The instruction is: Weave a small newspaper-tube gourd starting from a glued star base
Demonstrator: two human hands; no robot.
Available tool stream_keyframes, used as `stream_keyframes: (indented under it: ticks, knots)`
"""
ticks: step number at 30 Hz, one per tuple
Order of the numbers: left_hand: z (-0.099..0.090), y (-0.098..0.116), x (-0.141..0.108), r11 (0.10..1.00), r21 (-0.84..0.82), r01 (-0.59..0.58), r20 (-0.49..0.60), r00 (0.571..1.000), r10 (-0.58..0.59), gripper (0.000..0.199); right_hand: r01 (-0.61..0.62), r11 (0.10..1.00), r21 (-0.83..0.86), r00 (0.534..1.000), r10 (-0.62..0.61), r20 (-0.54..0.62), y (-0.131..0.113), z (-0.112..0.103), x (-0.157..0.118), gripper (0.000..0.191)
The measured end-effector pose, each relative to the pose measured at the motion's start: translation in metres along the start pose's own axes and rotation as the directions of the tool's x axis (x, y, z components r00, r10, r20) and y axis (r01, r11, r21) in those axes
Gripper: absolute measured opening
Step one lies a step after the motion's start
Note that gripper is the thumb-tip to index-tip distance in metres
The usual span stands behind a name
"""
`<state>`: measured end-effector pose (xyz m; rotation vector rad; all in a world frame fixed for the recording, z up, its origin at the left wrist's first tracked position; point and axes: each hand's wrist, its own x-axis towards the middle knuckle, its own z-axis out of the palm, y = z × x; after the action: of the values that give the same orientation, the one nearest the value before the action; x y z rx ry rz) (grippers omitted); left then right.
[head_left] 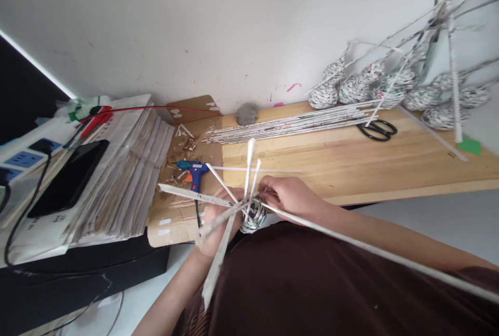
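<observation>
A small woven paper gourd [253, 220] sits between my hands at the table's front edge, with several paper strips fanning out from its top. My left hand [220, 221] is closed around its left side, partly hidden behind the strips. At the right of the weave, my right hand [286, 193] pinches a long rolled paper strip [351, 242] near its base. That strip runs off past the lower right corner. Just beyond my left hand lies a blue glue gun [198, 172] on a cardboard sheet.
Paper rods [288, 124] lie along the back, near black-handled scissors [377, 130]. Finished woven gourds [323, 95] lean against the wall at right. Stacked paper [136, 185] holds a phone [70, 177] and a power strip [23, 159] at left. A grey lump [247, 114] sits by the wall.
</observation>
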<state>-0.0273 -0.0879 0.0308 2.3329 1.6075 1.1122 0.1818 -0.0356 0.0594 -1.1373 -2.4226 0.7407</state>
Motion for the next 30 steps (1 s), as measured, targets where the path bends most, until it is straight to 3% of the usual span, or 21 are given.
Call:
stream_keyframes:
  ticks: [4,7,11,16,20,25,28,30]
  knots:
    - [0.001,0.002,-0.001,0.992,0.084,0.098,-0.057,0.994,-0.094,0.014,0.118,0.979,-0.165,0.95,-0.16,-0.269,0.003,-0.003,-0.001,0.014]
    - [0.005,0.002,-0.003,0.975,0.14,0.17,-0.097,0.983,-0.157,0.012,0.109,0.985,-0.136,0.924,-0.151,-0.352,0.004,-0.002,-0.001,0.017]
    - [0.008,0.002,-0.006,0.982,0.074,0.172,-0.109,0.981,-0.164,0.011,0.192,0.963,0.188,0.947,-0.131,-0.295,-0.001,0.005,0.001,0.006]
    - [0.006,0.008,-0.004,0.986,0.01,0.165,-0.108,0.981,-0.163,0.005,0.083,0.881,0.466,0.982,0.008,-0.19,-0.009,0.016,0.003,0.011]
    - [0.001,0.012,-0.001,0.965,-0.067,0.252,-0.065,0.964,-0.257,0.007,0.176,0.859,0.48,0.965,-0.053,-0.258,-0.006,0.021,0.004,0.012]
    - [0.001,0.011,0.0,0.952,-0.081,0.295,-0.068,0.951,-0.301,0.007,0.399,0.859,0.322,0.879,-0.258,-0.4,0.002,0.024,0.005,0.013]
    - [0.003,0.01,0.001,0.963,-0.051,0.264,-0.096,0.959,-0.268,0.007,0.478,0.847,0.233,0.845,-0.372,-0.383,0.002,0.023,0.004,0.019]
    - [0.003,0.011,0.002,0.96,-0.04,0.279,-0.101,0.954,-0.282,0.005,0.455,0.86,0.231,0.858,-0.354,-0.373,0.0,0.023,0.003,0.026]
